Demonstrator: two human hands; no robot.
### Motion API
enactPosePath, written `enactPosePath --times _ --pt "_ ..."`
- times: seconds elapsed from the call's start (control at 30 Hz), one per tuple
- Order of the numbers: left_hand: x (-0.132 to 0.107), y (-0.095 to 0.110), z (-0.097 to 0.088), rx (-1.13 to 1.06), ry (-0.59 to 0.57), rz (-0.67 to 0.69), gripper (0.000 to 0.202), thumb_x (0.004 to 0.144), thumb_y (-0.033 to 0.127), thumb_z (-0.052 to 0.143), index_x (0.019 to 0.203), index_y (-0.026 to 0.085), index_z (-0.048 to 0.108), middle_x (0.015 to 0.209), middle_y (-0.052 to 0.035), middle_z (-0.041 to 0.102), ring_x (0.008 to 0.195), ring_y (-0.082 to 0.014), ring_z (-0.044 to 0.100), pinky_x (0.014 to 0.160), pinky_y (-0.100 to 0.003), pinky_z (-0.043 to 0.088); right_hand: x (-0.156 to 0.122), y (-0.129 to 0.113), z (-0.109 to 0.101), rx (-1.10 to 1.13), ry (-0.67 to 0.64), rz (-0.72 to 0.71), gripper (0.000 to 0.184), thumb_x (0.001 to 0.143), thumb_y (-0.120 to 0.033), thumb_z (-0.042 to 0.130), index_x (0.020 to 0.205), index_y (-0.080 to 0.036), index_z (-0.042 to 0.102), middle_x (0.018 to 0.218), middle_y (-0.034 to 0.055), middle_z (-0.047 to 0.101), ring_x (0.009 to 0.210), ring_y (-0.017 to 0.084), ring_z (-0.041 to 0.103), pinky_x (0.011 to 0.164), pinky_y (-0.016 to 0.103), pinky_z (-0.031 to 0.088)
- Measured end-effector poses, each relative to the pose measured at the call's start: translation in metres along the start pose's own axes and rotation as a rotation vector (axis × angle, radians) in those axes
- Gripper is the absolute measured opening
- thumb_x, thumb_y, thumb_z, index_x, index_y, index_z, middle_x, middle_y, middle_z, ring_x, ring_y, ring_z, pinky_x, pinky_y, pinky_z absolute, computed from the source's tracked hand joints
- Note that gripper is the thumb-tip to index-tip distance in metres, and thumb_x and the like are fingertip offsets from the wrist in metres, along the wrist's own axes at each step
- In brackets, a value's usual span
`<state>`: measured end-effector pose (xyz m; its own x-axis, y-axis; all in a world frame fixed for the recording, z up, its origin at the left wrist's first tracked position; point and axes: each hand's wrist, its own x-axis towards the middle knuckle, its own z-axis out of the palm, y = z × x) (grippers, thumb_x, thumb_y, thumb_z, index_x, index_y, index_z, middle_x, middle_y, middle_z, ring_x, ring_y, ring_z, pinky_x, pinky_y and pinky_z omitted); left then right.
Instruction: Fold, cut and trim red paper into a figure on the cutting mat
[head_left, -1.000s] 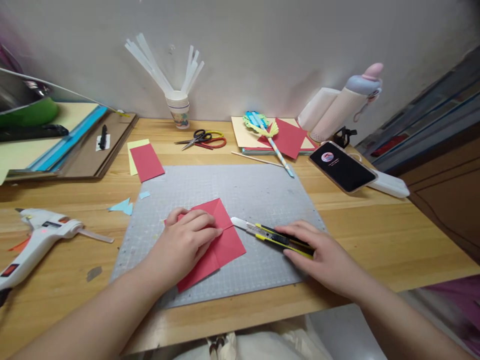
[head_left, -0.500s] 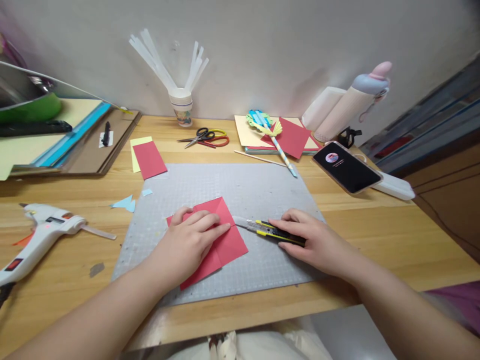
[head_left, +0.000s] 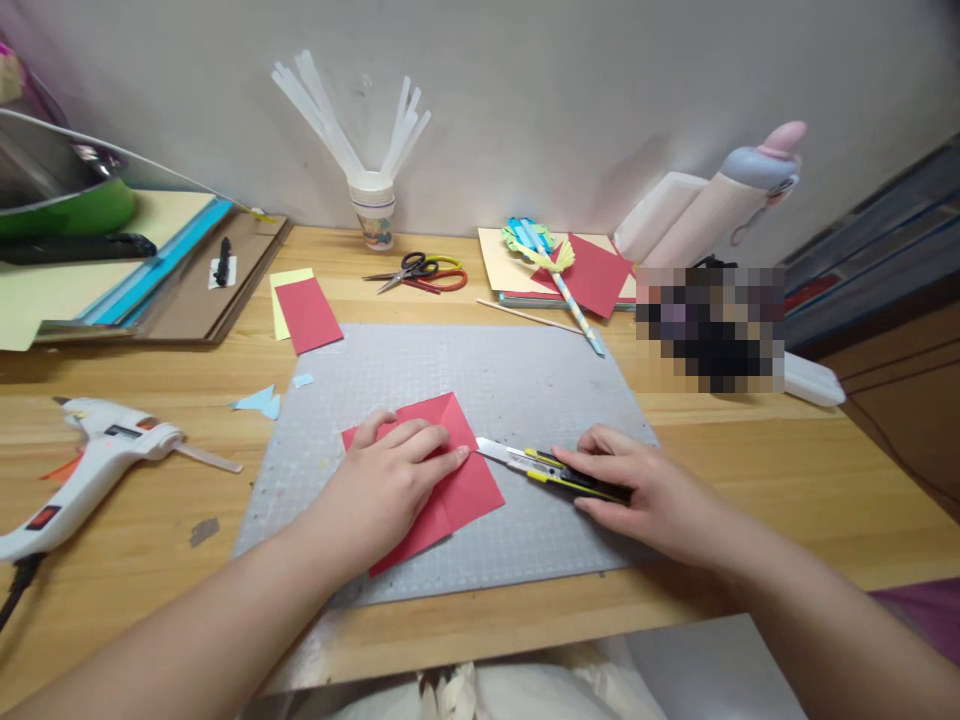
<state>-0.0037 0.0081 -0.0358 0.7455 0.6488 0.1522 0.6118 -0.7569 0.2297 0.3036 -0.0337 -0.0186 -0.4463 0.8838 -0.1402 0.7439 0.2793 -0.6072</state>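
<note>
Pressing on red paper (head_left: 474,492) is the left hand (head_left: 394,475), while the right hand (head_left: 654,492) is clasping a utility knife (head_left: 544,468).

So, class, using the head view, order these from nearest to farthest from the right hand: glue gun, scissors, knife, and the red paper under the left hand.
1. Knife: held in the right hand.
2. Red paper: on the mat, under the left hand.
3. Scissors: behind the mat, slightly left of centre.
4. Glue gun: left side of the desk.
</note>
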Motion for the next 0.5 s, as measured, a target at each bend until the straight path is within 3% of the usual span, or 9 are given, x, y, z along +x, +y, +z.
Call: enactPosePath --times 0.17,0.27,0.5 --pt "0.001 0.001 -0.003 -0.063 0.137 -0.056 0.026 0.097 0.020 0.045 0.094 0.027 0.069 0.102 0.0010 0.073 0.103 -0.0183 0.064 0.100 -0.043 0.026 0.000 -0.008 0.002 -0.023 -0.009 0.029 0.050 0.086 -0.019 0.057 0.135 -0.030 0.057 0.102 0.0063 0.056 0.095 0.021 0.058 0.087 0.035 0.047" --pt "0.001 0.002 -0.007 -0.067 0.158 -0.049 0.027 0.096 0.020 0.046 0.080 0.025 0.068 0.099 0.0037 0.075 0.110 -0.0179 0.063 0.102 -0.042 0.025 -0.001 -0.008 0.003 -0.011 0.003 0.041 0.051 0.086 -0.019 0.057 0.135 -0.031 0.056 0.103 0.0063 0.057 0.094 0.021 0.059 0.087 0.036 0.047" --pt "-0.008 0.004 -0.014 -0.094 0.079 -0.035 0.025 0.095 0.022 0.046 0.094 0.027 0.071 0.114 0.0031 0.072 0.123 -0.0211 0.056 0.112 -0.045 0.014 -0.009 -0.010 0.011 -0.004 0.030 0.046 0.050 0.087 -0.018 0.056 0.135 -0.029 0.056 0.108 0.0078 0.057 0.097 0.022 0.058 0.087 0.038 0.048"
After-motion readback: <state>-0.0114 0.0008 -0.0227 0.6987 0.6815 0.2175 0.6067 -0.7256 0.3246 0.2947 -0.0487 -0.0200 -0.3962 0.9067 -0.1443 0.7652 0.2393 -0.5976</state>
